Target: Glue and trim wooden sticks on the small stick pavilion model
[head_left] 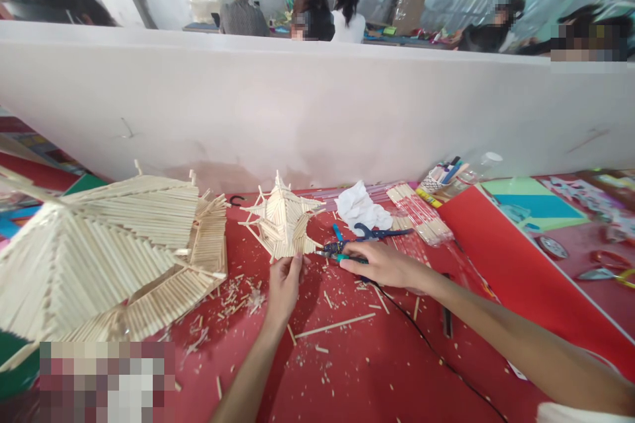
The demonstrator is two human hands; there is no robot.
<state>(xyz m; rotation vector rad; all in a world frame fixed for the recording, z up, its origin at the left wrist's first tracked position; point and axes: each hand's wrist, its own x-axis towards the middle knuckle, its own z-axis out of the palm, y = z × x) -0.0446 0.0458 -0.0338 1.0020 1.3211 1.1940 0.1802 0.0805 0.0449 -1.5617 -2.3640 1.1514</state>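
Observation:
A small pagoda-like roof model [284, 218] made of thin wooden sticks stands near the middle of the red table. My left hand [286, 277] pinches its near edge between thumb and fingers. Just right of it, my right hand [374, 262] is closed round a corded tool that looks like a glue gun [338, 250], dark blue and teal. Its tip points left at the model's right corner. The hand hides most of its handle. Behind that hand lies a dark blue pliers-like tool [384, 233]. A larger stick-built roof model [114, 251] fills the left side.
Stick offcuts [238, 297] litter the red table [347, 370]; a black cord [421, 330] crosses it. Behind are crumpled white tissue [362, 206], packaged sticks [419, 215] and a pen holder [439, 178]. A red board [526, 264] lies right. A white partition [297, 99] separates people beyond.

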